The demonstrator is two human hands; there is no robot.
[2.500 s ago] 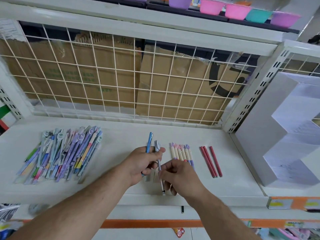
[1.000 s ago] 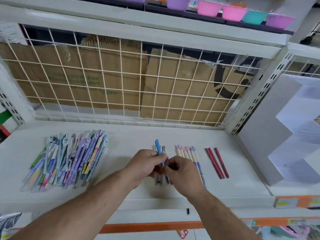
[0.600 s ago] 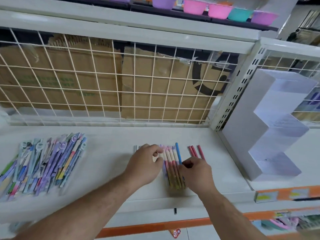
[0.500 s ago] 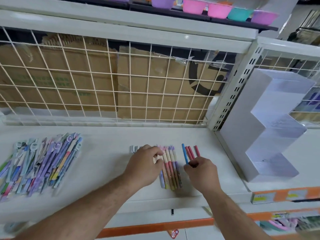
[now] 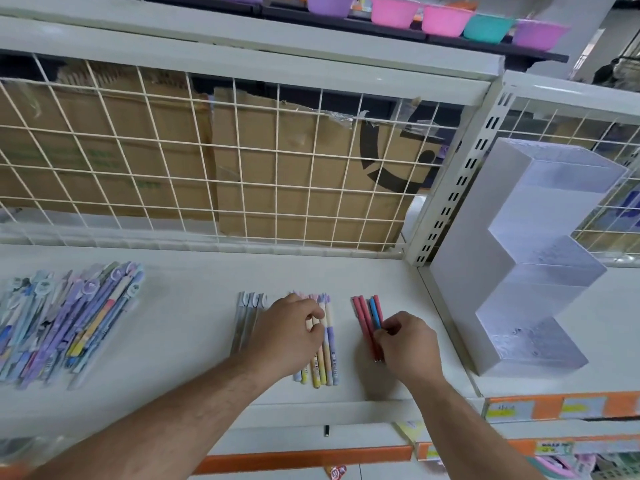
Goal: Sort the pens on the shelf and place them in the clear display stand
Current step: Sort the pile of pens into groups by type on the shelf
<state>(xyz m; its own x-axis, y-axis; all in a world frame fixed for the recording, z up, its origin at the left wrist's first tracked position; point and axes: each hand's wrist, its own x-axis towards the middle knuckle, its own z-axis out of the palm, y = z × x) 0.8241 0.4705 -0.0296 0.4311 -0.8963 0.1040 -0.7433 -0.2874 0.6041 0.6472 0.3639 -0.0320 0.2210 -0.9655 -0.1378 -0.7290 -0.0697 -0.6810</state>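
While my right hand (image 5: 405,344) pinches the low end of the blue pen (image 5: 373,310), that pen lies flat among 3 red pens (image 5: 360,318), the row nearest the clear display stand (image 5: 530,271), apart from its left wall. 1 row further left of the stand: pastel pens (image 5: 328,351), left hand (image 5: 287,336) resting on them, fingers curled, can't tell if they clamp any. Next row out from the stand: grey pens (image 5: 242,320). Farthest from the stand: mixed pen pile (image 5: 69,317). All on 1 white shelf (image 5: 190,306).
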